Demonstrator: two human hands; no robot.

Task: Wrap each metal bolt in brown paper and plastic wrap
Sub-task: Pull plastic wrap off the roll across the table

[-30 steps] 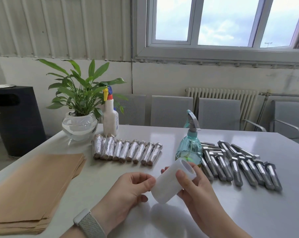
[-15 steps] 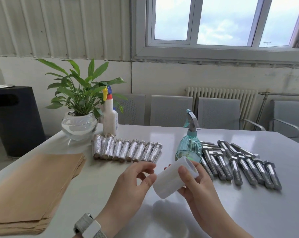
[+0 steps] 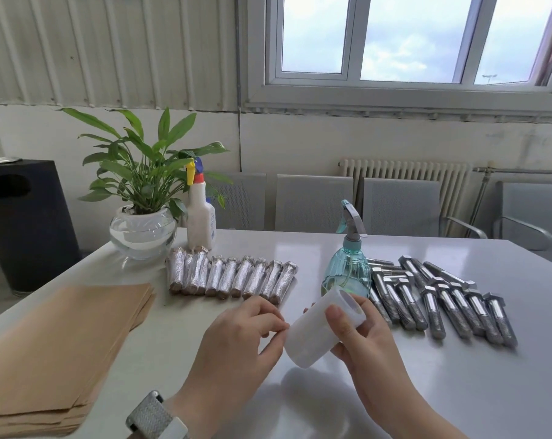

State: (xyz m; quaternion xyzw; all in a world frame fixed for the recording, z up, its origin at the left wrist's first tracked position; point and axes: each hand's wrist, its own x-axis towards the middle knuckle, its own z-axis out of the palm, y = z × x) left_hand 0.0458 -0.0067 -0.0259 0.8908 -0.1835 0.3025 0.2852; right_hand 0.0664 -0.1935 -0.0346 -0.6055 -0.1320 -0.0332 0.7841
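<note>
My right hand (image 3: pixel 360 337) grips a white roll of plastic wrap (image 3: pixel 312 331) above the table, thumb across its side, its open end pointing up and away. The curled fingertips of my left hand (image 3: pixel 239 340) touch the roll's lower left edge, picking at the film. Several bare metal bolts (image 3: pixel 442 299) lie in a row to the right. Further back, left of centre, is a row of several wrapped bolts (image 3: pixel 233 275). A stack of brown paper sheets (image 3: pixel 56 350) lies at the near left.
A teal spray bottle (image 3: pixel 345 270) stands just behind the roll. A white spray bottle (image 3: pixel 200 217) and a potted plant in a glass bowl (image 3: pixel 143 229) stand at the back left. Grey chairs (image 3: pixel 312 201) line the table's far edge. A black bin (image 3: pixel 24 223) stands on the floor, left.
My left hand rose from beside the roll's lower end and now has its fingertips at the roll's edge. The roll tilted slightly and stayed in my right hand.
</note>
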